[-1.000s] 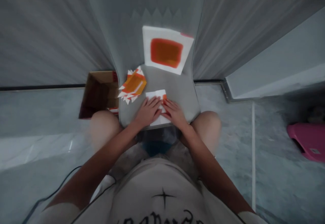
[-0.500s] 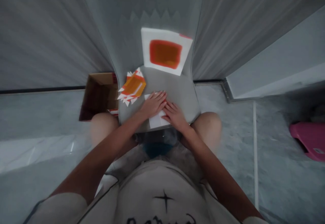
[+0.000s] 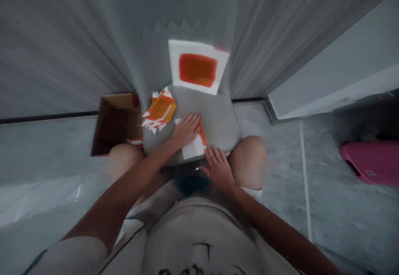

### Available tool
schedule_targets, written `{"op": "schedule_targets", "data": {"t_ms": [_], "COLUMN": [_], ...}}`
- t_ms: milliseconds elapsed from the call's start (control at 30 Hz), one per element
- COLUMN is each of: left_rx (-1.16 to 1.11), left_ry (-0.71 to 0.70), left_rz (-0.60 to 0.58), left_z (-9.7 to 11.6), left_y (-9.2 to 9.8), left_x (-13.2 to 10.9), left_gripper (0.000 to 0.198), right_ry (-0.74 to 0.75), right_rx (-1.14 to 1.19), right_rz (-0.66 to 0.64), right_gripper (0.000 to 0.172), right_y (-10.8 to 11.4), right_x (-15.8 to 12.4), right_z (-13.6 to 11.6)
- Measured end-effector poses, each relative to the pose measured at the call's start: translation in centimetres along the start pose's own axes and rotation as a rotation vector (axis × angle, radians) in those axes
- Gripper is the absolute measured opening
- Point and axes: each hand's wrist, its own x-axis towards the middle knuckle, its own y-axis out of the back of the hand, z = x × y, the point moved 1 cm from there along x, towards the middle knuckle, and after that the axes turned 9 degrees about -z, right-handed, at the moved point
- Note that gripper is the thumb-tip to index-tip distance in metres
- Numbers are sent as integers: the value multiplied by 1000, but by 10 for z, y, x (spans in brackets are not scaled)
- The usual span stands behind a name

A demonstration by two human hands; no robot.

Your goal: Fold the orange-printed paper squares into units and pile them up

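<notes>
My left hand (image 3: 186, 129) lies flat on a folded white paper with an orange edge (image 3: 193, 143), fingers together and gently extended, pressing down on it. It isn't pinching or gripping anything. The paper sits on a grey padded seat (image 3: 215, 117), close to the seat's front edge, with its orange strip running slantwise at about 2 o'clock from my left palm.

My right hand (image 3: 218, 168) is off the paper, down at the seat's front edge at about 4 o'clock from the left hand. Its fingers (image 3: 213, 155) are loosely spread and hold nothing. They end just beside the paper's lower right corner, and I can't tell whether they touch it.

At 10 o'clock from my left hand, a fanned pile of orange-and-white paper pieces (image 3: 159, 111) lies on the seat. At 12 o'clock, a square white sheet with a blurred orange rectangle (image 3: 197, 69) leans against the grey zigzag-trimmed seat back (image 3: 183, 13). An open brown cardboard box (image 3: 118, 100) stands on the floor at 9 o'clock, and a pink plastic object (image 3: 372, 163) lies far off at 3 o'clock.
</notes>
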Motion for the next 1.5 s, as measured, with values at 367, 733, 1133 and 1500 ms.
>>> {"op": "schedule_targets", "data": {"t_ms": [367,733,1133,1500], "left_rx": [-150,-134,-132,-216], "left_ry": [-56,-55,-57,-5], "left_rz": [341,262,5,75], "left_z": [4,25,-3,-14], "left_y": [3,3,8,13], "left_x": [-28,-80,-51,-9], "left_gripper": [53,45,55,62], "right_ry": [-126,-224,-308,-244], "right_rx": [93,430,633,690], "right_rz": [150,213,7,152], "right_gripper": [58,42,18,22], "right_y": [-2,37,60,61], "right_x": [7,82,187,213], "right_z": [-22,24,39,71]}}
